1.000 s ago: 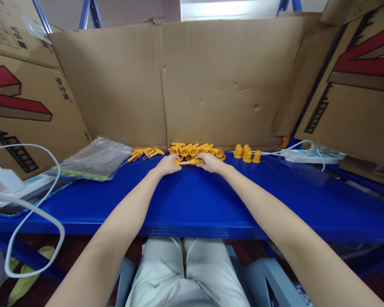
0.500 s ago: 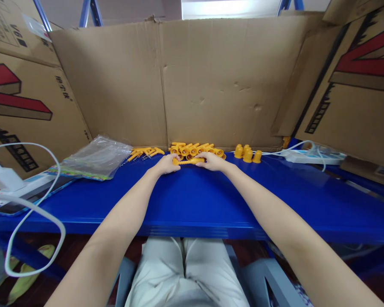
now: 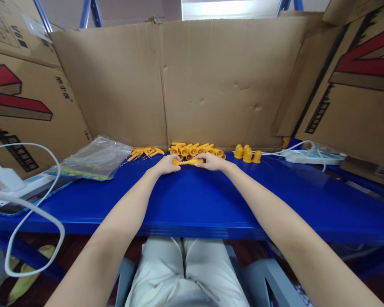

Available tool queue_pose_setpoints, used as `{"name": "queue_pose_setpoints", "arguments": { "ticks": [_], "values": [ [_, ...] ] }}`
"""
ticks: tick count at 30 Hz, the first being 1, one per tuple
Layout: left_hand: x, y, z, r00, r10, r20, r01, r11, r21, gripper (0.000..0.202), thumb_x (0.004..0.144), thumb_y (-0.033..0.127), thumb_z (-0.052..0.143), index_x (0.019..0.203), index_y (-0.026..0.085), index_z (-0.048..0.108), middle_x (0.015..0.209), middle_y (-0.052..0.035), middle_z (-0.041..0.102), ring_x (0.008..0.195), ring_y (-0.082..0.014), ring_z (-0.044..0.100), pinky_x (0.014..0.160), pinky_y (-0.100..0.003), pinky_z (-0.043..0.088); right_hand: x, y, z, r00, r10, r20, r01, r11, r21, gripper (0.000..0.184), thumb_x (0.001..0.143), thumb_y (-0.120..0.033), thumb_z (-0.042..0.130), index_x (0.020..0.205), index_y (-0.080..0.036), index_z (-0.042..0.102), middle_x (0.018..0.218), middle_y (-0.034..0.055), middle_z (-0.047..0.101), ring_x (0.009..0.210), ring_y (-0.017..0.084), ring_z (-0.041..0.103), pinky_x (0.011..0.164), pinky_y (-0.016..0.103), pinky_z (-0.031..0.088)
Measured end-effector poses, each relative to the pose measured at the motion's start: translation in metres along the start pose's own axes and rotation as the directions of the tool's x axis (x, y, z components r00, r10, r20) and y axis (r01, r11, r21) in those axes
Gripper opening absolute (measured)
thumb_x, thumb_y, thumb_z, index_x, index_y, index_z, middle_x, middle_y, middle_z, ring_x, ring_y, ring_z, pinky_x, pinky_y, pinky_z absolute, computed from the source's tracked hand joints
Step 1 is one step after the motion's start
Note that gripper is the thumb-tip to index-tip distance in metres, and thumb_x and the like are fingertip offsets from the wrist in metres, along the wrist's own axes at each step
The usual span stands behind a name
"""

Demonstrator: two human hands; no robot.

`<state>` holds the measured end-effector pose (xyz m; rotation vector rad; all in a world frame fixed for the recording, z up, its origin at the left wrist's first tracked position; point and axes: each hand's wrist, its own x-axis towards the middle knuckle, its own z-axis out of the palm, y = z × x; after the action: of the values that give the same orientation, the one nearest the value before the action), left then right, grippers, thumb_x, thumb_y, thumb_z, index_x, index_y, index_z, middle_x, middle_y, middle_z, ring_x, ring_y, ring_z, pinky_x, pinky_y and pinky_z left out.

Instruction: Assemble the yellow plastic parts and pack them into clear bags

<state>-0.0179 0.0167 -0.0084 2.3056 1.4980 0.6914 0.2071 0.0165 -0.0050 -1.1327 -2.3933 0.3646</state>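
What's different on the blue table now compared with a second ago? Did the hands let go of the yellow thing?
Nothing has clearly moved. The left hand and right hand haven't let go: they still hold the yellow piece between them. The yellow cups and clear bag stayed put on the blue table.

The piece (image 3: 193,162) you hold over the table (image 3: 192,200) looks like ridged yellow plastic; the table seems smooth, glossy painted metal. At its back you have corkscrews (image 3: 142,150) of plastic and shiny metal, and smooth plastic cups (image 3: 247,155). At its left lies a glossy, crinkled plastic bag (image 3: 92,160). Behind the table stands matt, dented cardboard (image 3: 224,85); below, your trousers (image 3: 164,266) are matt cloth.
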Motion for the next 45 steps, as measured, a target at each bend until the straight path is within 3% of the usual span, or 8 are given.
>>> {"name": "queue_pose_setpoints", "arguments": {
  "ticks": [13, 20, 24, 29, 35, 40, 43, 45],
  "values": [
    [0.003, -0.003, 0.000, 0.998, 0.059, -0.011, -0.056, 0.983, 0.172, 0.035, 0.062, 0.025, 0.061, 0.097, 0.020, 0.059, 0.070, 0.0006, 0.060, 0.063, -0.0160, 0.053, 0.057, -0.025, 0.034, 0.000, 0.006, 0.001, 0.990, 0.125, 0.065, -0.137, 0.965, 0.226, 0.039, 0.081, -0.032, 0.063, 0.115, -0.014, 0.065, 0.084, 0.0064, 0.070, 0.067, 0.014, 0.063, 0.066, 0.027, 0.052],
    [0.003, -0.003, 0.000, 0.999, 0.027, -0.025, -0.021, 0.979, 0.204, 0.034, 0.064, 0.025, 0.062, 0.097, 0.020, 0.059, 0.071, 0.0006, 0.060, 0.065, -0.0161, 0.054, 0.058, -0.024, 0.036, -0.004, 0.011, -0.005, 0.970, 0.242, 0.000, -0.226, 0.910, 0.348, 0.057, 0.065, -0.022, 0.078, 0.117, -0.017, 0.055, 0.109, 0.0102, 0.064, 0.093, 0.017, 0.063, 0.086, 0.032, 0.051],
    [0.003, -0.003, 0.000, 0.999, 0.036, -0.024, -0.031, 0.984, 0.177, 0.034, 0.064, 0.022, 0.062, 0.097, 0.020, 0.059, 0.065, 0.0031, 0.058, 0.061, -0.0144, 0.053, 0.058, -0.023, 0.036, -0.007, 0.009, -0.008, 0.941, 0.335, 0.055, -0.310, 0.783, 0.539, 0.043, 0.067, -0.018, 0.077, 0.102, -0.017, 0.053, 0.097, 0.0067, 0.066, 0.082, 0.015, 0.067, 0.081, 0.032, 0.054],
    [0.003, -0.004, 0.002, 0.999, 0.053, -0.009, -0.050, 0.985, 0.166, 0.031, 0.062, 0.022, 0.062, 0.093, 0.021, 0.059, 0.059, 0.0046, 0.055, 0.057, -0.0136, 0.052, 0.058, -0.023, 0.037, -0.015, -0.001, -0.014, 0.903, 0.360, 0.234, -0.424, 0.662, 0.619, 0.025, 0.077, -0.033, 0.071, 0.080, -0.012, 0.057, 0.080, 0.0095, 0.069, 0.063, 0.013, 0.068, 0.063, 0.023, 0.055],
    [0.003, -0.004, 0.002, 0.999, 0.044, 0.012, -0.045, 0.996, 0.074, 0.032, 0.062, 0.021, 0.060, 0.094, 0.020, 0.058, 0.054, 0.0055, 0.055, 0.055, -0.0144, 0.053, 0.057, -0.024, 0.038, -0.018, -0.006, -0.016, 0.891, 0.375, 0.257, -0.450, 0.653, 0.609, 0.032, 0.084, -0.039, 0.062, 0.075, -0.009, 0.061, 0.082, 0.0141, 0.071, 0.052, 0.009, 0.063, 0.052, 0.019, 0.052],
    [0.003, -0.004, 0.002, 0.999, 0.047, -0.023, -0.045, 0.996, 0.077, 0.030, 0.061, 0.021, 0.061, 0.091, 0.020, 0.058, 0.057, 0.0056, 0.054, 0.055, -0.0136, 0.051, 0.056, -0.023, 0.036, -0.017, -0.002, -0.015, 0.903, 0.349, 0.250, -0.428, 0.677, 0.599, 0.031, 0.083, -0.042, 0.063, 0.092, -0.012, 0.058, 0.089, 0.0126, 0.070, 0.059, 0.011, 0.065, 0.054, 0.019, 0.051],
    [0.004, -0.003, 0.003, 0.998, 0.041, -0.053, -0.038, 0.997, 0.061, 0.027, 0.060, 0.022, 0.061, 0.087, 0.019, 0.058, 0.058, 0.0051, 0.054, 0.057, -0.0134, 0.051, 0.056, -0.023, 0.036, -0.013, 0.002, -0.011, 0.937, 0.296, 0.187, -0.350, 0.787, 0.508, 0.049, 0.075, -0.040, 0.071, 0.113, -0.016, 0.052, 0.096, 0.0099, 0.068, 0.066, 0.014, 0.066, 0.060, 0.025, 0.053],
    [0.005, -0.003, 0.003, 0.999, 0.019, -0.044, -0.019, 1.000, 0.005, 0.027, 0.060, 0.021, 0.061, 0.087, 0.019, 0.057, 0.056, 0.0058, 0.052, 0.055, -0.0128, 0.050, 0.055, -0.023, 0.035, -0.009, 0.002, -0.007, 0.975, 0.219, 0.027, -0.215, 0.919, 0.330, 0.055, 0.070, -0.035, 0.075, 0.116, -0.017, 0.052, 0.102, 0.0094, 0.066, 0.079, 0.017, 0.066, 0.069, 0.030, 0.053]
  ]
}}
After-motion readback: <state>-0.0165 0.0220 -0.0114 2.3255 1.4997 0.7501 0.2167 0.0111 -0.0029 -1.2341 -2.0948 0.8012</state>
